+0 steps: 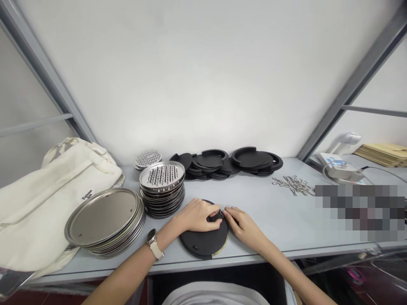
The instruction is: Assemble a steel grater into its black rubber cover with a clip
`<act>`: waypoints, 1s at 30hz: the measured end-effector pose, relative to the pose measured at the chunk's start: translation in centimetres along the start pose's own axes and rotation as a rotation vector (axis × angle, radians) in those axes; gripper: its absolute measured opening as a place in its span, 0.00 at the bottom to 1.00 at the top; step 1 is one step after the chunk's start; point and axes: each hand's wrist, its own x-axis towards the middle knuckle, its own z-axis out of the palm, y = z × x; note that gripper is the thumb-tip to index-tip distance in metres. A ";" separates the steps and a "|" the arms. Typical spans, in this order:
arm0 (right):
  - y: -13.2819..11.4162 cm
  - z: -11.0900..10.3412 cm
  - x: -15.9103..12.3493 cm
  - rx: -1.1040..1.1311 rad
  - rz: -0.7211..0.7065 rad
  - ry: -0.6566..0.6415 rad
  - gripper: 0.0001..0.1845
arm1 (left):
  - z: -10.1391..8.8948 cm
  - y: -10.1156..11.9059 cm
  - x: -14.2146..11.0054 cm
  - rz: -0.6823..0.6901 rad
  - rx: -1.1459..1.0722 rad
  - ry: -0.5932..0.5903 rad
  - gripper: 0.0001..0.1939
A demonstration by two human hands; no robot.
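A black round disc [205, 243] lies flat near the table's front edge, with a yellowish strip along its lower right rim and a small knob near its lower left. My left hand [200, 215] rests over the top of this disc, fingers bent and closed on its upper right part. At that same edge, my right hand [242, 224] pinches a small metal wire clip [221, 213], which meets the disc between both hands' fingertips. How the clip sits against the disc is partly hidden by the fingers.
Left of the disc stand a stack of round metal lids [104, 216] and a stack of grater discs [163, 176]. Black round rings and discs [211, 161] lie along the wall. Loose wire clips [294, 185] lie right. A cream bag [63, 186] is far left.
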 end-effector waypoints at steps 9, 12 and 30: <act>0.1 0.0 0.2 -0.036 -0.022 -0.007 0.16 | 0.0 0.0 -0.1 0.038 0.039 -0.016 0.11; 0.2 0.1 0.1 -0.063 -0.022 -0.015 0.15 | 0.1 0.0 0.0 0.048 0.064 -0.027 0.10; 0.0 0.2 0.0 -0.138 -0.066 -0.009 0.16 | 0.2 0.0 0.0 0.060 0.081 -0.042 0.09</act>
